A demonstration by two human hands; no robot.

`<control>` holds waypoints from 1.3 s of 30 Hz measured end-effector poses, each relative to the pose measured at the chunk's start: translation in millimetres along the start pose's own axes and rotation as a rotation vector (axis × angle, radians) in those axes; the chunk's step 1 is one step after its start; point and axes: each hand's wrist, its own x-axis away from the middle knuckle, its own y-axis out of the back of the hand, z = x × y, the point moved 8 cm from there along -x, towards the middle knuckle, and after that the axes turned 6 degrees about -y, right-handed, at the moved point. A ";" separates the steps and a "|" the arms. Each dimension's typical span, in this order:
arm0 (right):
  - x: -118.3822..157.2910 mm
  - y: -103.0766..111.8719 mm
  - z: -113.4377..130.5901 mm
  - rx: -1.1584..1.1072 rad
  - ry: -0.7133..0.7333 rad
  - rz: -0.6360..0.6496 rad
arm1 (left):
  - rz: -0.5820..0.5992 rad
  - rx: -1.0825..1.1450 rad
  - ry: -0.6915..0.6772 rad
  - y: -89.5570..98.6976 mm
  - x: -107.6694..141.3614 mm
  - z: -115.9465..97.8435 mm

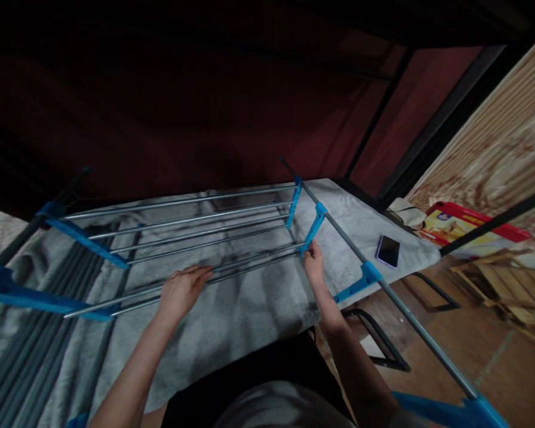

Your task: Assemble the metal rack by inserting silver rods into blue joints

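A partly joined rack frame of grey metal tubes and blue plastic brackets lies across the cloth in front of me. My left hand [182, 290] is wrapped over a metal tube [249, 261] near the frame's front. That tube's left end rests over a blue bracket [35, 297], its tip showing past the edge. My right hand [313, 263] pinches the lower end of another blue bracket [315, 226], where the front tubes meet it. Several crossbars [196, 213] span the frame behind my hands. The right fingertips are partly hidden.
Several loose dark tubes [40, 321] lie on the grey cloth [249, 315] at left. A phone [387, 251] sits near the right edge. A long side tube [428, 339] extends past that edge. Beyond are a red and yellow box [468, 226] and wooden crates [512, 291] on the floor.
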 end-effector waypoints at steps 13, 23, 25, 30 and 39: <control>0.8 8.9 0.7 0.300 0.146 -0.066 | -0.039 -0.009 0.036 2.3 4.3 -11.3; 90.6 -50.0 37.6 0.526 0.522 -0.018 | -0.114 0.050 0.035 -3.9 22.7 -17.9; 114.9 -93.9 48.3 0.619 0.695 0.236 | -0.137 0.073 0.042 -4.0 26.2 -18.6; 135.1 -163.5 53.1 0.886 0.930 0.546 | -0.167 0.096 0.036 -0.7 26.6 -20.6; 124.2 -178.2 41.6 1.122 1.067 0.623 | -0.930 0.177 0.290 38.4 105.0 38.8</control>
